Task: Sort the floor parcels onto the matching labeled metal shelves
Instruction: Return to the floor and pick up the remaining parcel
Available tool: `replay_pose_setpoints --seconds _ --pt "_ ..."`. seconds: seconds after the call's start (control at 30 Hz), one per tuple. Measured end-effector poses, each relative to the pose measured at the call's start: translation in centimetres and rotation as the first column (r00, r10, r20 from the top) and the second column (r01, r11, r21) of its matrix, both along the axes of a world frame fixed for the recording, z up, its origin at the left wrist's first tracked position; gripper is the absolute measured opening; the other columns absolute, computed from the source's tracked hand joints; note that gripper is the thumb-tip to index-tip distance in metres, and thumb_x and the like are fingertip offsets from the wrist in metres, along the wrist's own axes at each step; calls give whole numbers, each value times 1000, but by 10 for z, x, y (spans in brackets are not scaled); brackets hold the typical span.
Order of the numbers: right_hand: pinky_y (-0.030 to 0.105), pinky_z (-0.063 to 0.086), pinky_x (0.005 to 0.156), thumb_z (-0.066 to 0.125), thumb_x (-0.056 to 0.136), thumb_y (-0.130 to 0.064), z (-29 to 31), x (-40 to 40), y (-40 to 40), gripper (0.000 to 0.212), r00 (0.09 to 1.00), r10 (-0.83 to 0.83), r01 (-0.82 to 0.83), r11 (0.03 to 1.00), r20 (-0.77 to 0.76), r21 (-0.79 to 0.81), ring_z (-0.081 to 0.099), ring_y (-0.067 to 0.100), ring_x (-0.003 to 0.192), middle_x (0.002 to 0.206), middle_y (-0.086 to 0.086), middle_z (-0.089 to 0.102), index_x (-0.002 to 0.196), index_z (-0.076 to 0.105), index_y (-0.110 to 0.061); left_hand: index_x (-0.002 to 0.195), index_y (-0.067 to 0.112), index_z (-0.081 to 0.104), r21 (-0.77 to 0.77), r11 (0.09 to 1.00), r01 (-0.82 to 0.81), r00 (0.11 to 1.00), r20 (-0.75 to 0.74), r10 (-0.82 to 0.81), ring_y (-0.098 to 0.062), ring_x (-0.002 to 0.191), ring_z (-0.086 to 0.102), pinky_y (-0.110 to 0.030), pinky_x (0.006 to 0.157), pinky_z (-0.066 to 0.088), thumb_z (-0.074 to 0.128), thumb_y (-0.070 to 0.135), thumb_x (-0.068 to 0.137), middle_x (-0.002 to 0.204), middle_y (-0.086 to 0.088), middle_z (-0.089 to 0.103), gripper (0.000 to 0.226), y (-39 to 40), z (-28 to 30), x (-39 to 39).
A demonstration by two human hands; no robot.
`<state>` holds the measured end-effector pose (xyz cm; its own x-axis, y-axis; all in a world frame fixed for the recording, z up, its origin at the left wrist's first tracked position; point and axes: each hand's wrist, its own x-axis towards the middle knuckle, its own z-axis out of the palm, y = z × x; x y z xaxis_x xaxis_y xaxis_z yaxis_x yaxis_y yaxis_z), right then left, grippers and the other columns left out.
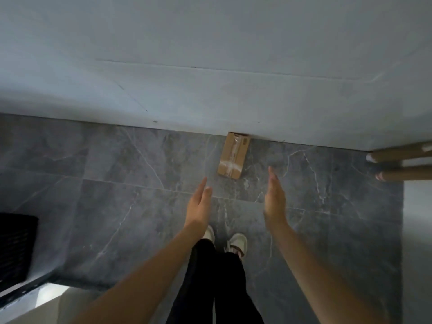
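Far left, a black basket [16,244] sits at the frame edge, weave faint, contents not visible. Below it a dark metal rail [25,287] runs diagonally across the bottom-left corner with a pale surface [44,300] under it; can't tell what it belongs to. Grey marbled floor [117,183] fills the middle, tile seams showing, bare between the basket and the hands. White wall [187,66] takes up the whole top half and meets the floor along a slightly tilted line. Left hand [198,204] reaches forward over the floor, flat, palm facing inward, fingers [203,186] straight and together, holding nothing, touching nothing. Between the forearms, black trousers [217,281] and two white shoes [237,242] on the tile. Parcel [233,157], a small brown cardboard box with clear tape along and across it, lies on the floor with its far end against the wall base, just ahead of the hands and between their lines, nearer the right one. Nothing lies between hands and parcel. Right hand [275,202] mirrors the left: open, palm inward, fingers [272,177] extended and close together, empty, fingertips near the parcel's near corner but apart from it. Gap between the two palms is wider than the parcel. Far right, two brown cardboard tubes [406,164] with white end caps jut in from the edge, stacked one over the other, well apart from the parcel. Under them, a pale strip [418,242] runs down the right edge, unclear what.
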<state>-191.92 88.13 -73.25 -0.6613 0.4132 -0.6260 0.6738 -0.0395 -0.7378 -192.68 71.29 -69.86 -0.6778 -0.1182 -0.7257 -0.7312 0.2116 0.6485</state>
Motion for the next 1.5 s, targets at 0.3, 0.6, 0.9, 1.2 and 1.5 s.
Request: replay_pose_setpoints --seconds 0.3,0.6,0.9,1.2,1.5 --pt "20 17 119 25 115 -26 -215 -80 2 49 998 -27 28 1000 -57 6 23 14 158 171 0 26 163 26 -15 154 24 29 -4 999 45 997 -65 -45 -22 147 29 -35 117 24 36 36 106 160 -1 30 51 39 -223 -118" --pt "40 28 125 30 111 -48 -370 -123 5 61 999 -48 49 997 6 -52 37 21 151 166 3 38 163 31 -17 157 23 22 64 996 59 993 96 -65 -26 146 31 -40 118 24 25 48 105 158 -5 33 58 39 -374 -148" --pt "53 37 120 33 66 -94 -361 -130 -10 105 998 -50 57 945 32 -321 50 22 141 156 -2 52 154 45 -38 147 17 39 152 984 91 980 159 -115 -7 79 56 -20 64 47 16 41 108 135 -10 56 51 48 -335 -154" --pt "54 38 120 48 59 -103 -196 -83 -2 112 985 -124 159 912 116 -377 51 21 143 156 -5 54 153 45 -43 149 14 38 183 982 39 955 282 -91 -26 130 51 -28 88 40 19 48 106 146 -12 50 58 48 -147 -122" --pt "55 48 112 48 77 -83 46 -72 5 87 998 -37 22 945 -41 -325 64 25 130 142 2 66 145 56 -29 147 16 40 224 974 -30 984 176 -10 -18 122 53 -24 87 46 22 46 106 135 -1 53 54 51 83 -98"
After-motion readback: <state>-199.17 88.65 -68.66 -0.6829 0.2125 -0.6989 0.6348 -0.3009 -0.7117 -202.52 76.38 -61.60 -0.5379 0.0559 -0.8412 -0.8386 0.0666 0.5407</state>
